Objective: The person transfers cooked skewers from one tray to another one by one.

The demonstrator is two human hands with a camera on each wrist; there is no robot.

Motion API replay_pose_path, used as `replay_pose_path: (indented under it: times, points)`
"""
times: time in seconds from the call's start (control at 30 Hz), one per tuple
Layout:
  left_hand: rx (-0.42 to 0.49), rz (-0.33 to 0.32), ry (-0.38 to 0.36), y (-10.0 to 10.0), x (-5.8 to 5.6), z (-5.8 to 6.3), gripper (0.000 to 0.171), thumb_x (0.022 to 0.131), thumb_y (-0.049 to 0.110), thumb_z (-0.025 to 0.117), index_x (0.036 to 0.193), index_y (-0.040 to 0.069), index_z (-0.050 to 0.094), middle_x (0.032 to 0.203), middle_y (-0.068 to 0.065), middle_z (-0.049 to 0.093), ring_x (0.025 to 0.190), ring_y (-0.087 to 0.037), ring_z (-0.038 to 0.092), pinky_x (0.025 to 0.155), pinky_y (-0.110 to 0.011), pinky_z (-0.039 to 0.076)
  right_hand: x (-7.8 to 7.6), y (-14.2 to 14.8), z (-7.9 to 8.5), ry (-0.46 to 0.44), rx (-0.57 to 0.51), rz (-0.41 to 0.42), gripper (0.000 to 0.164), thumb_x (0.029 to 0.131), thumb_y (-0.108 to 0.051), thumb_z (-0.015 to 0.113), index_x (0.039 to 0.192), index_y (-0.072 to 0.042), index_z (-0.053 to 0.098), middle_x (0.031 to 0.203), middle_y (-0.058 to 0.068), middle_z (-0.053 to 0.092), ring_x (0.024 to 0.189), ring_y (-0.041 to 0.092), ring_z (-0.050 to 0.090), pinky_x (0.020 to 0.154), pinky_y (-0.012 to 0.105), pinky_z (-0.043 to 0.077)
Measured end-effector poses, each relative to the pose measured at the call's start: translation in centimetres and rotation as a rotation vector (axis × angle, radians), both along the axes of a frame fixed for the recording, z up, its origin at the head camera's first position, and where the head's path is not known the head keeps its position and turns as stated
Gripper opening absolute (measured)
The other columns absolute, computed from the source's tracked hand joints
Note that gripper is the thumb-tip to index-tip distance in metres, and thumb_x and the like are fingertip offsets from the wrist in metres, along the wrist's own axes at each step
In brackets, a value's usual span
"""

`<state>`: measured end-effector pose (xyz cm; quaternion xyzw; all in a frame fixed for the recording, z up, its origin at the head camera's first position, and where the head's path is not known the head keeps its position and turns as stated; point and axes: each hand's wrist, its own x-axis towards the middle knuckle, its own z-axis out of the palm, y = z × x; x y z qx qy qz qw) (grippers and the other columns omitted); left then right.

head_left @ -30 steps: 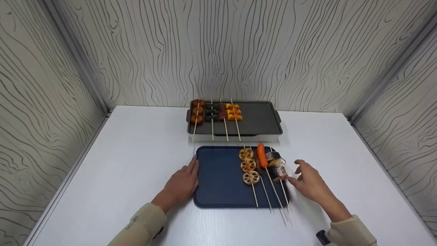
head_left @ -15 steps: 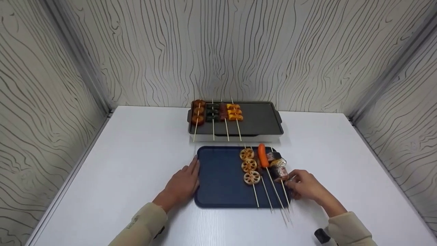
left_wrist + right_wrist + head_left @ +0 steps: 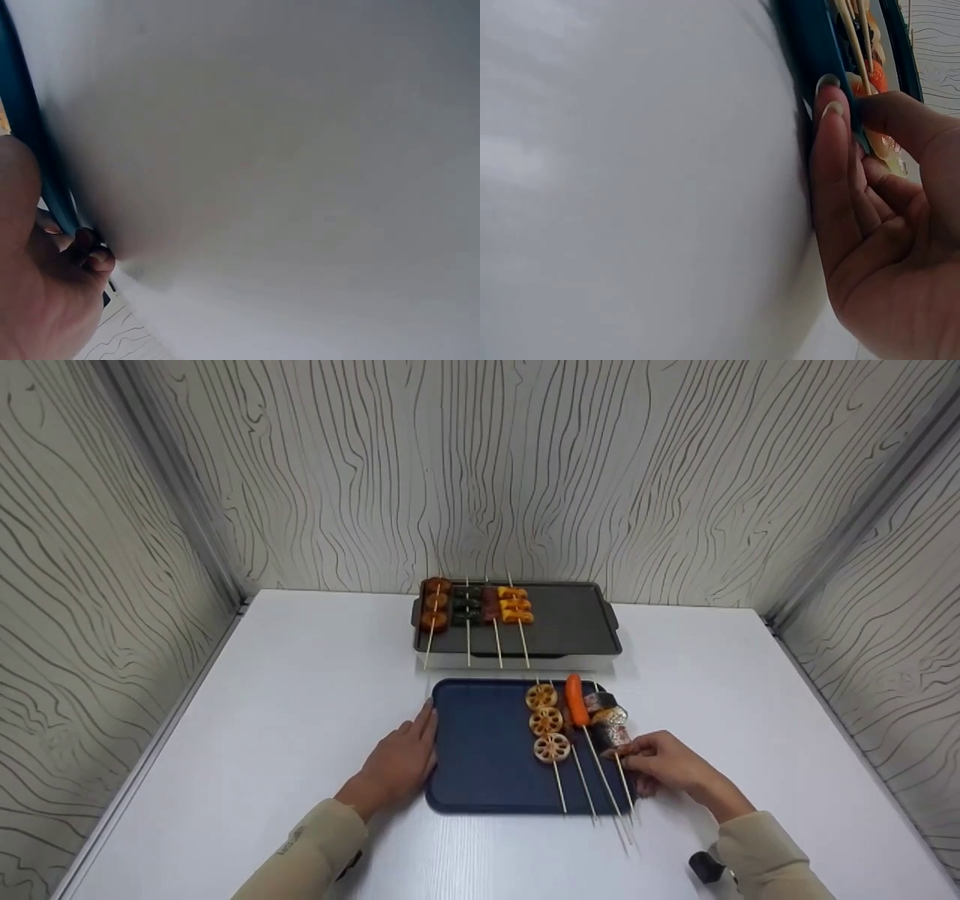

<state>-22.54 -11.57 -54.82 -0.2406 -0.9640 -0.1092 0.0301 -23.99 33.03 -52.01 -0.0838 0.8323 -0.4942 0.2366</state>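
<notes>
On a dark blue tray lie a lotus root skewer, an orange sausage skewer, a brown skewer mostly hidden between them, and a skewer of dark-skinned pieces at the right. My right hand comes over the tray's right rim and pinches this last skewer at the lower end of its food. In the right wrist view, the thumb is at the rim and other fingers lie along the tray's outer wall. My left hand rests against the tray's left edge, fingers extended.
Behind the tray stands a dark grey griddle on the white table. Its left half carries several skewers, among them round brown slices, dark green pieces and yellow folds. Patterned white panels enclose the table.
My right hand has moved left from beside the tray to the skewer of dark-skinned pieces, and its thumb and fingers have closed. The left hand stays at the tray's edge.
</notes>
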Motion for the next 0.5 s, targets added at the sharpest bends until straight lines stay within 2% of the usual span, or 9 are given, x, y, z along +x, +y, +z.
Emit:
replay_pose_path:
  times: [0.17,0.37,0.43,0.5]
  points:
    - [0.026,0.009,-0.075,0.1,-0.2,0.6,0.055,0.106,0.018,0.047,0.153,-0.010,0.037,0.164,-0.023,0.029,0.127,-0.043,0.055,0.096,-0.052,0.051,-0.1,0.1,-0.1,0.002,0.014,-0.003,0.028,0.098,-0.010,0.063,0.116,0.012,0.065,0.073,0.004,0.069,0.055,0.010,0.063,0.053,0.025,0.055]
    - [0.133,0.054,-0.196,0.3,-0.7,2.0,0.056,0.107,0.017,0.049,0.154,-0.008,0.034,0.164,-0.023,0.028,0.132,-0.044,0.051,0.102,-0.053,0.048,-0.2,0.0,-0.2,0.025,0.012,0.005,0.030,0.098,-0.009,0.063,0.121,0.010,0.068,0.073,0.006,0.070,0.053,0.009,0.061,0.051,0.024,0.054]
    - [0.166,0.075,-0.197,0.4,-0.7,2.4,0.055,0.106,0.017,0.051,0.153,-0.009,0.036,0.161,-0.025,0.032,0.131,-0.044,0.053,0.101,-0.054,0.049,-0.1,0.0,-0.2,0.029,0.008,0.008,0.030,0.097,-0.008,0.063,0.120,0.011,0.068,0.074,0.006,0.070,0.053,0.009,0.061,0.051,0.024,0.054]
    - [0.180,0.101,-0.167,0.8,-0.7,2.9,0.054,0.106,0.018,0.053,0.151,-0.009,0.041,0.154,-0.026,0.040,0.124,-0.042,0.058,0.095,-0.055,0.052,-0.1,0.1,-0.3,0.030,0.003,0.007,0.030,0.098,-0.008,0.063,0.120,0.011,0.067,0.074,0.007,0.071,0.053,0.009,0.061,0.051,0.024,0.054]
